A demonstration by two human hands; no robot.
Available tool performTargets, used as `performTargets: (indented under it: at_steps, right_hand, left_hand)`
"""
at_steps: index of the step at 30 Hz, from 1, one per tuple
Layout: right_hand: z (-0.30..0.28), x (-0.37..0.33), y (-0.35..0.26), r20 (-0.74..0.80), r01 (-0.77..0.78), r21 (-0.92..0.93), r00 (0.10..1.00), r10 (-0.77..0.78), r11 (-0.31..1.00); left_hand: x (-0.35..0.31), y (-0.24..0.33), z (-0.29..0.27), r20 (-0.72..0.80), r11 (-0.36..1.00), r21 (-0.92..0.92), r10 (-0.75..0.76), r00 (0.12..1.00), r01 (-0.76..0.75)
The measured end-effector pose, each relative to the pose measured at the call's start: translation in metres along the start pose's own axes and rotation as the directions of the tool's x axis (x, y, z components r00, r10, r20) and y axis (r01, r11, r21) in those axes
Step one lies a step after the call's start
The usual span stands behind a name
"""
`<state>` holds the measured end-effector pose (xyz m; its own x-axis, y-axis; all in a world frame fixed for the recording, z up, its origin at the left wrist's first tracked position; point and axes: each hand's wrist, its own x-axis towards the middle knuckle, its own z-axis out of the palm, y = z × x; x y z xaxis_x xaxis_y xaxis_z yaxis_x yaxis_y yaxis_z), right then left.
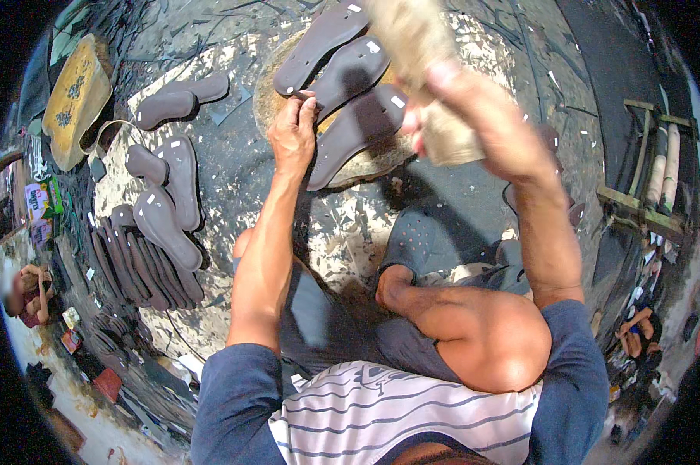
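Note:
Three dark brown shoe soles (357, 128) lie side by side on a round, light brown block (268, 112), each with a small white label near one end. My left hand (292, 139) is at the near end of the leftmost sole (319, 50), thumb and forefinger pinched together; a thin dark thing may be between them, too small to make out. Above the soles' right side, my right hand (501, 132) is closed round a pale, wooden-looking block (416, 39). The block is smeared by motion and covers part of the soles.
More brown soles (168, 221) lie at the left, beside a row of stacked soles (144, 267). A yellow-topped slab (75, 101) stands far left, a wooden frame with pale rollers (660, 167) far right. Dark scraps litter the floor. Other people (32, 294) sit at both edges.

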<state>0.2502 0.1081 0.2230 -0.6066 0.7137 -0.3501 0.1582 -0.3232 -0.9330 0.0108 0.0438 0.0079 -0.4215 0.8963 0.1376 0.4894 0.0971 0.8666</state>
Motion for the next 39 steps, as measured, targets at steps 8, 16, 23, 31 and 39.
performTargets:
  at_steps: [8,16,23,31,39]
  right_hand:
    - [-0.001,0.008,0.160,0.044,0.384,-0.760,0.835,-0.549,0.524]
    - [-0.012,0.013,0.167,0.071,-0.257,-0.095,0.962,0.264,0.962]
    - [0.004,0.007,0.168,0.049,-0.362,0.004,0.931,0.361,0.932]
    - [-0.004,-0.019,0.096,0.148,-0.335,0.119,0.937,0.317,0.935]
    - [0.042,-0.067,-0.004,-0.195,0.638,-0.377,0.654,-0.731,0.671]
  left_hand:
    - [0.001,-0.004,0.016,0.064,0.932,0.081,0.348,0.935,-0.352]
    - [0.016,0.015,-0.004,-0.221,0.976,-0.218,-0.047,0.974,-0.002]
    - [-0.061,0.000,-0.016,-0.021,0.832,-0.455,-0.366,0.930,0.317]
    - [-0.063,0.004,-0.018,-0.005,0.935,-0.182,-0.312,0.950,0.306]
    - [-0.071,0.017,-0.019,-0.084,0.999,0.039,-0.026,0.996,0.029]
